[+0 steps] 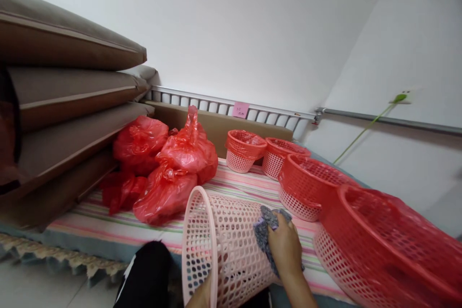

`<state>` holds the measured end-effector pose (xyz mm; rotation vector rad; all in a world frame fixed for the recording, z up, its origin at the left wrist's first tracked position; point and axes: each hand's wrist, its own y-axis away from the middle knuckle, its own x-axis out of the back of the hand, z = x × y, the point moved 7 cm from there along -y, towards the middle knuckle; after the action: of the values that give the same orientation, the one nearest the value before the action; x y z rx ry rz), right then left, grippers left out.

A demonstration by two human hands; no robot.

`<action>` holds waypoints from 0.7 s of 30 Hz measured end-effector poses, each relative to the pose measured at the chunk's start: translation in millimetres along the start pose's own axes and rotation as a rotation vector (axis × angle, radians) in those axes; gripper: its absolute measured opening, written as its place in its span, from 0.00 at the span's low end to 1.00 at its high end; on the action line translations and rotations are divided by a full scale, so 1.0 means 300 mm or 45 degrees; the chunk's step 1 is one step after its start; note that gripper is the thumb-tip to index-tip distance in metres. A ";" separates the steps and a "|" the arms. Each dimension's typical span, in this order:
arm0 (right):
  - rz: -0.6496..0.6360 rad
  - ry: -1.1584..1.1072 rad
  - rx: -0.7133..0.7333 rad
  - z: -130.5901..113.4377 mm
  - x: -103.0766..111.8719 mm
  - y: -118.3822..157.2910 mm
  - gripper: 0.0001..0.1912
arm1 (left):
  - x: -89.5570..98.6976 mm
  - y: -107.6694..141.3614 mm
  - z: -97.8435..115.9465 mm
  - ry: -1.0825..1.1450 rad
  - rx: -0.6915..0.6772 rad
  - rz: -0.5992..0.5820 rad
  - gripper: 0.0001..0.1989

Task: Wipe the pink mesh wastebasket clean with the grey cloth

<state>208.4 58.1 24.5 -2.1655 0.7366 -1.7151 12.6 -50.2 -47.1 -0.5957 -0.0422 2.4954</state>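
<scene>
A pink plastic mesh wastebasket point(238, 231) lies on its side in front of me, its round mouth turned to the left. My left hand point(204, 291) reaches in at the mouth and holds the basket; its fingers are mostly hidden by the mesh. Bunched in my right hand point(285, 240) is a grey cloth point(265, 231), pressed against the basket's outer side near its base. To the right, several similar baskets stand upright in a row with red plastic bags over their rims, the closest one a red-lined basket point(382, 245).
Several filled red plastic bags point(187, 149) sit on the striped sheet point(231, 180) at the left. Stacked brown cushions point(72, 91) rise beside them. A radiator point(216, 103) with a pink note point(240, 109) runs along the wall. A green cord point(364, 127) hangs from a socket.
</scene>
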 end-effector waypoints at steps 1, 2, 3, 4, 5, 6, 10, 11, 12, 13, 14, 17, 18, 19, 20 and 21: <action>0.005 0.015 0.007 0.005 0.000 0.006 0.16 | -0.006 -0.006 0.026 0.033 -0.022 0.005 0.45; 0.013 0.031 0.015 0.003 0.001 0.014 0.16 | -0.009 -0.015 0.059 0.073 -0.052 0.032 0.45; 0.024 0.045 0.027 -0.001 0.002 0.023 0.16 | -0.011 -0.026 0.095 0.101 -0.079 0.073 0.45; 0.035 0.055 0.038 -0.007 0.002 0.031 0.15 | -0.006 -0.036 0.133 0.114 -0.110 0.159 0.43; 0.047 0.057 0.048 -0.012 0.003 0.037 0.15 | -0.003 -0.046 0.165 0.104 -0.110 0.241 0.40; 0.055 0.052 0.054 -0.014 0.002 0.041 0.15 | -0.001 -0.056 0.187 0.087 -0.084 0.310 0.38; 0.066 0.060 0.031 -0.013 -0.002 0.046 0.16 | -0.003 -0.071 0.212 0.066 0.006 0.429 0.40; 0.071 0.077 0.030 -0.016 -0.001 0.048 0.16 | -0.005 -0.071 0.205 0.087 0.013 0.419 0.40; 0.076 0.093 0.035 -0.021 0.001 0.051 0.16 | -0.004 -0.068 0.196 0.110 0.022 0.413 0.40; 0.085 0.104 0.042 -0.026 0.005 0.055 0.16 | 0.000 -0.064 0.184 0.125 0.037 0.419 0.41; 0.094 0.108 0.049 -0.031 0.008 0.059 0.16 | 0.006 -0.059 0.173 0.127 0.042 0.427 0.41; 0.103 0.111 0.064 -0.035 0.013 0.068 0.15 | 0.022 -0.052 0.155 0.099 0.004 0.413 0.42; 0.104 0.109 0.066 -0.032 0.013 0.068 0.15 | 0.023 -0.051 0.151 0.101 -0.012 0.392 0.42; 0.104 0.105 0.066 -0.029 0.013 0.067 0.15 | 0.025 -0.051 0.147 0.104 -0.022 0.378 0.41; 0.105 0.100 0.063 -0.027 0.013 0.065 0.16 | 0.027 -0.050 0.143 0.104 -0.025 0.373 0.41; 0.109 0.091 0.053 -0.027 0.015 0.064 0.16 | 0.029 -0.048 0.139 0.097 -0.024 0.381 0.41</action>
<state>197.1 40.4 20.5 -2.0244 0.7922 -1.7565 -4.1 -29.3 -10.8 -0.7523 0.0572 2.7590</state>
